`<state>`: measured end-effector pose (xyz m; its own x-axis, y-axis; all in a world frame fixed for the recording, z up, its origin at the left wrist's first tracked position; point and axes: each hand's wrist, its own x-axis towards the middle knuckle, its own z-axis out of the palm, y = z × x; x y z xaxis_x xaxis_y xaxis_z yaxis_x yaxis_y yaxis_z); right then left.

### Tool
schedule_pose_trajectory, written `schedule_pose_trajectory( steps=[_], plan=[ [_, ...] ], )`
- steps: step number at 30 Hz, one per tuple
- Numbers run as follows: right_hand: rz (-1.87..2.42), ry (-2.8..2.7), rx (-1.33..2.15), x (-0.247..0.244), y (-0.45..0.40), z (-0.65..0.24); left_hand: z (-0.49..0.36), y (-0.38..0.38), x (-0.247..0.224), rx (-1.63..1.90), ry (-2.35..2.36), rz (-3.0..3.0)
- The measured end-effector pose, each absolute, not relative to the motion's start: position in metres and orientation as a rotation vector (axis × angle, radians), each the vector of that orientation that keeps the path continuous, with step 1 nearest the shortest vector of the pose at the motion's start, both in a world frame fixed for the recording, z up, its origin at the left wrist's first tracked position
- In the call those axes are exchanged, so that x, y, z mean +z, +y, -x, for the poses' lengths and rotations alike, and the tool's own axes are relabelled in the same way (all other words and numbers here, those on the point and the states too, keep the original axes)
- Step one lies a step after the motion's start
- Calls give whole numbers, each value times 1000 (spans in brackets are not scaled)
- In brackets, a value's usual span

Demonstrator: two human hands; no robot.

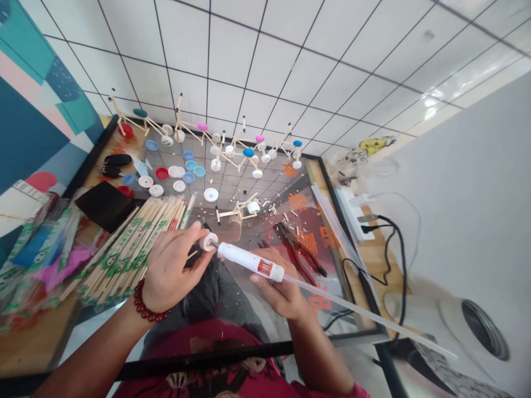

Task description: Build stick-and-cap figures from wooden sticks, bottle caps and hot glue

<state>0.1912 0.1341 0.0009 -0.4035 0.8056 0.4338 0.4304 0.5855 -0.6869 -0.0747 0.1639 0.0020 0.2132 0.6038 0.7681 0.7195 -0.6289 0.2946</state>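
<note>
Between thumb and fingers, my left hand (176,265) pinches a white bottle cap (208,241). My right hand (277,287) is wrapped round a white hot glue pen (244,258) with a red window. From its back end a long translucent glue stick (365,310) runs off to the lower right. The pen's metal tip is at the face of the cap; whether they touch I cannot tell. Just beyond my hands lies a small chopstick frame (238,212) with a white cap on it.
Wrapped chopsticks (133,249) are heaped at left beside a black square (105,205). Loose caps (178,172) and several wheeled stick models (232,155) stand at the back. Red-handled pliers (299,251) lie at right, near wood scraps and a power strip (352,213) with cords.
</note>
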Motion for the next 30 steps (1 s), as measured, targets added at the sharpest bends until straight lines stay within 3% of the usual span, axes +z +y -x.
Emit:
schedule_pose_trajectory(
  steps=[9,17,22,30],
  plan=[
    [976,-1917,722,-10,134,-190,75,164,2,-1396,-1285,2345],
    [1094,-1464,857,-38,123,-200,79,164,-2,-1475,-1547,2363],
    [1091,-1431,875,-42,122,-202,76,162,-1,-1591,-1784,2418],
    [1075,-1453,867,-41,119,-203,78,166,-1,-1587,-1783,2439]
  ],
)
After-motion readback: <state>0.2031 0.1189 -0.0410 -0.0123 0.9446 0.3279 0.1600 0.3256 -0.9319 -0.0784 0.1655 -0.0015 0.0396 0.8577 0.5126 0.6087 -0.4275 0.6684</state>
